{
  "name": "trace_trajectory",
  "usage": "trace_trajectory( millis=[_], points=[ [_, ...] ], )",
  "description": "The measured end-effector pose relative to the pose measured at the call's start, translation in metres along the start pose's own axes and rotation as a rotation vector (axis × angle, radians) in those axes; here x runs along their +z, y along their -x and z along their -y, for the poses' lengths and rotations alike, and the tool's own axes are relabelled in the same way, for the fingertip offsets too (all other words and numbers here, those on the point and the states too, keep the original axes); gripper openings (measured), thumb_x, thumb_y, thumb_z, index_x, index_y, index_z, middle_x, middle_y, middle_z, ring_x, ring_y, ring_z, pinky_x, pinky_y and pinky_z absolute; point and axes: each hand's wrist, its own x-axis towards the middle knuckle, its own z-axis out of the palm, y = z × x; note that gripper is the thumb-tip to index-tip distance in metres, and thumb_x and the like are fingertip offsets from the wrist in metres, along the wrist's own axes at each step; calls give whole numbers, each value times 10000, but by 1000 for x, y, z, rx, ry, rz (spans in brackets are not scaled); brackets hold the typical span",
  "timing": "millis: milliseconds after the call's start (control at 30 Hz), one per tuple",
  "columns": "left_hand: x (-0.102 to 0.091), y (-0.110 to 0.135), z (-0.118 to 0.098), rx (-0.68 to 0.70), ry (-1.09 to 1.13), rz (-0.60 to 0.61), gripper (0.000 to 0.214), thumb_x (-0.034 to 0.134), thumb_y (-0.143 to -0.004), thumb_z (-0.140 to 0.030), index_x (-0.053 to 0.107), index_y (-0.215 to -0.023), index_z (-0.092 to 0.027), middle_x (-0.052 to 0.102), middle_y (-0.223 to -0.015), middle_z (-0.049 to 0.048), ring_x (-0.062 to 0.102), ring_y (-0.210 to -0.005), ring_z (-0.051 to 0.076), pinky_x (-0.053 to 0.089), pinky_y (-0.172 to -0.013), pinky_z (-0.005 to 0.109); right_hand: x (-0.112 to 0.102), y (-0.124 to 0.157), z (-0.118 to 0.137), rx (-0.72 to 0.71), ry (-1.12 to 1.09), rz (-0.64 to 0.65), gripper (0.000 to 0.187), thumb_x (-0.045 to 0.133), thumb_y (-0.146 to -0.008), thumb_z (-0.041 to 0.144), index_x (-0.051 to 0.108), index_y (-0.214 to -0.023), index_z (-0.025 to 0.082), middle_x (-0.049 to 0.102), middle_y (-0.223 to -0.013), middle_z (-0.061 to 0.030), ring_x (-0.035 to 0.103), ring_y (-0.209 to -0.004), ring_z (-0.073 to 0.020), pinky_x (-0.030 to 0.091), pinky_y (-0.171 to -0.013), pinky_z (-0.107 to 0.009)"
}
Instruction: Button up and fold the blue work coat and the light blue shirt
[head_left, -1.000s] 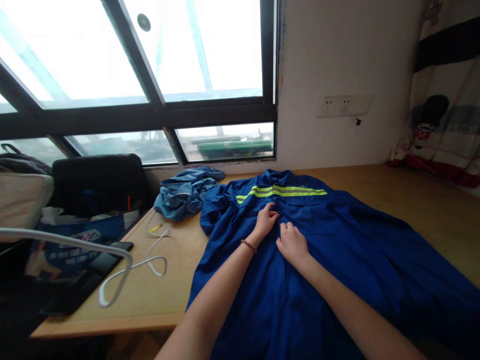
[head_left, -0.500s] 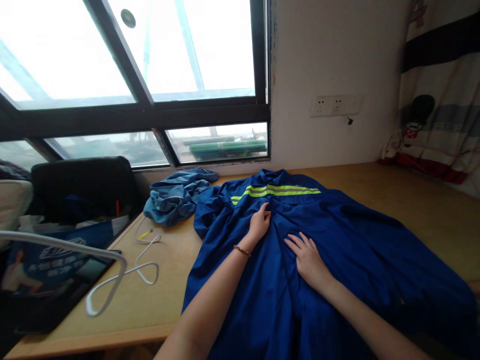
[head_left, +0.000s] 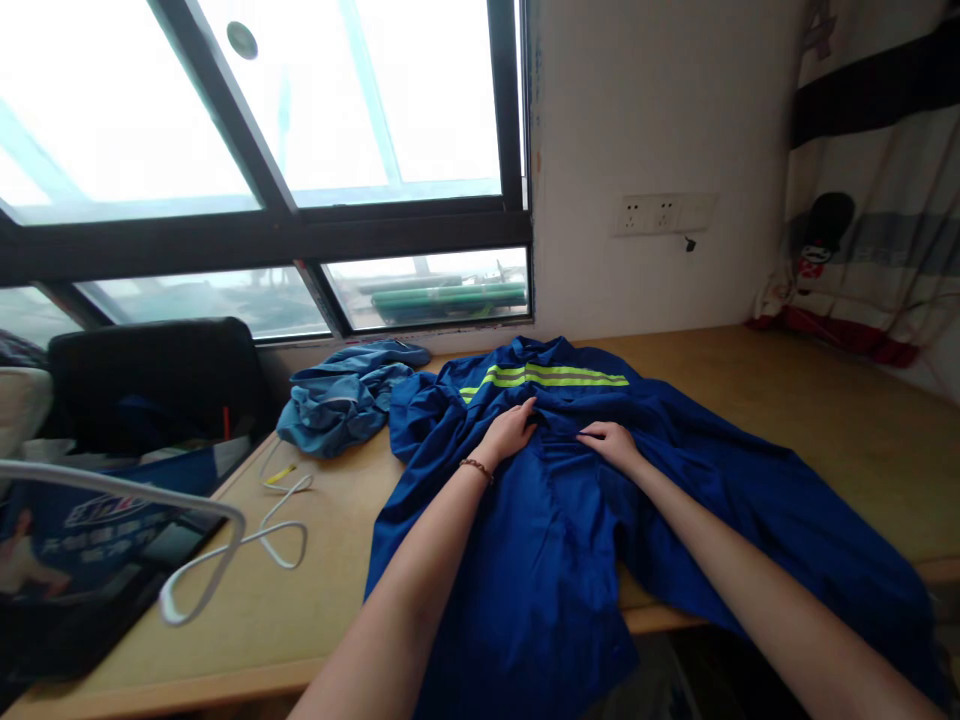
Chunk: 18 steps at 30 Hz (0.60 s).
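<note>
Both hands rest on a dark blue work jacket (head_left: 570,520) spread across the wooden counter (head_left: 315,580), its collar end with the yellow reflective stripe (head_left: 544,376) lying just beyond the fingertips and its hem hanging over the near edge toward the person. The left hand (head_left: 510,432) lies on the cloth beside the front opening with its fingers bent, seemingly pinching the fabric edge (whether it truly grips or only presses I cannot tell); a beaded bracelet (head_left: 475,468) circles that wrist. The right hand (head_left: 611,441) sits just to the right of it, palm down and fingers fairly flat on the chest panel, holding nothing. The jacket's long axis runs straight away from the hands — collar far, hem near — so both hands are about equally close to the opening between them. Off to the left of the left hand lie a crumpled lighter blue garment (head_left: 341,400) and, nearer the person, a white hanger (head_left: 225,560).
</note>
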Motion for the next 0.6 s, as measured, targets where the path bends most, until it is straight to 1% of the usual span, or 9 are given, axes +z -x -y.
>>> trace_trajectory(
  millis=[67,100,167,233,300,367,433,500,600],
  points=[
    [1,1,-1,-27,-12,-4,581,587,-712,-194,410,-1266,-194,622,-1035,91,569,-994,222,391,-899,317,2,-1,9,140,-108,4,183,679,-615,358,703,-685,191,678,-740,-53,609,-756,-226,449,-721,-338],
    [1,2,-1,-44,-18,-4,582,591,-711,-198,410,-1264,-195,623,-1033,94,575,-987,227,394,-892,319,5,1,16,179,-170,17,213,676,-616,372,699,-684,171,672,-702,-56,610,-710,-216,453,-681,-322],
    [4,3,-2,-93,-23,-19,549,597,-713,-208,438,-1239,-196,619,-1044,108,580,-981,240,397,-881,324,10,9,31,188,-310,81,268,656,-639,405,688,-706,148,660,-664,-45,600,-644,-179,446,-618,-280],
    [7,5,-3,-165,10,-63,486,602,-711,-208,491,-1184,-208,614,-1065,112,576,-991,246,392,-885,326,17,21,44,173,-444,199,301,651,-644,429,674,-725,141,647,-652,-19,580,-610,-143,429,-582,-242],
    [10,7,-5,-253,90,-117,426,607,-702,-195,539,-1121,-227,616,-1080,96,564,-1010,242,376,-908,327,23,33,51,137,-480,301,316,660,-632,437,665,-732,137,635,-643,-2,565,-597,-125,421,-573,-228],
    [12,10,-7,-316,162,-148,412,615,-687,-182,560,-1091,-239,622,-1078,80,553,-1026,239,356,-933,333,26,41,53,125,-480,330,332,681,-612,415,669,-784,132,644,-675,-7,580,-642,-135,438,-610,-240],
    [12,13,-9,-341,185,-152,419,617,-680,-178,564,-1092,-239,626,-1072,75,551,-1026,237,347,-943,339,26,45,51,140,-514,343,390,718,-574,358,666,-890,136,665,-761,-23,603,-746,-161,456,-692,-266],
    [10,15,-10,-329,163,-134,417,603,-692,-180,562,-1104,-235,627,-1072,76,558,-1013,234,351,-940,339,25,47,48,171,-566,392,468,741,-533,276,651,-974,148,675,-835,-36,608,-841,-186,458,-765,-297],
    [7,15,-12,-286,118,-101,396,579,-711,-169,563,-1102,-227,636,-1045,80,581,-966,228,376,-912,344,21,47,46,205,-603,430,481,712,-504,156,654,-982,166,680,-878,-36,599,-915,-202,451,-824,-316]
  ],
)
